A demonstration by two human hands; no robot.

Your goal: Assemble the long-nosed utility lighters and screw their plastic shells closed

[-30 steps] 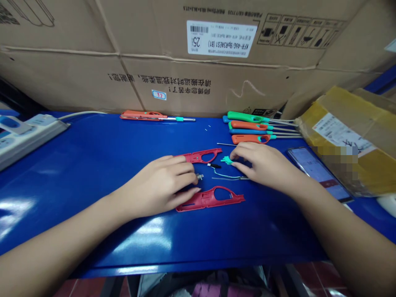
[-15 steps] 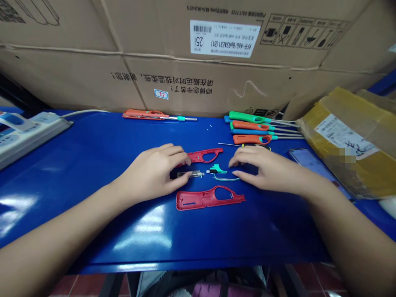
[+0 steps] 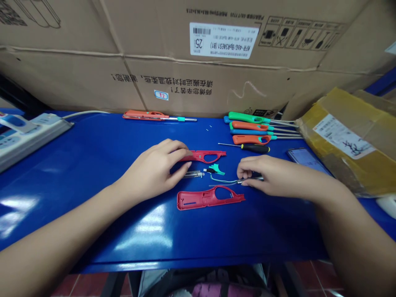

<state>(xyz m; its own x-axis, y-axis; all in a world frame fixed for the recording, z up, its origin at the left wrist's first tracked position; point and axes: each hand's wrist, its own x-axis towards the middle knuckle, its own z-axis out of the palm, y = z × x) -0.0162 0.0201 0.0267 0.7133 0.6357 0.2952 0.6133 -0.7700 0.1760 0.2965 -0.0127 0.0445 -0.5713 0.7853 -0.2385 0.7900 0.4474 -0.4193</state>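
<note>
My left hand (image 3: 161,167) has its curled fingers on one red lighter handle half (image 3: 208,156), thumb at the near edge; that half's left end is hidden. Below the thumb lies a clear fuel tank (image 3: 194,174), partly covered. In my right hand (image 3: 258,173), thumb and curled fingers pinch a thin metal tube (image 3: 240,181). Thin wires (image 3: 224,180) run from the tube's left end to a small black igniter piece (image 3: 209,170), beside a teal trigger (image 3: 218,169). Nearest me, the other red handle half (image 3: 204,199) lies with its hollow side up.
A screwdriver (image 3: 255,148) lies beyond my right hand. Several coloured lighters (image 3: 250,126) lie at the back, with an orange lighter (image 3: 145,114) further left. A phone (image 3: 306,159) and taped box (image 3: 337,140) are right; a power strip (image 3: 27,136) is left.
My right hand has moved nearer me and closed on the metal tube, uncovering the screwdriver. The far red half has shifted slightly right with my left hand.
</note>
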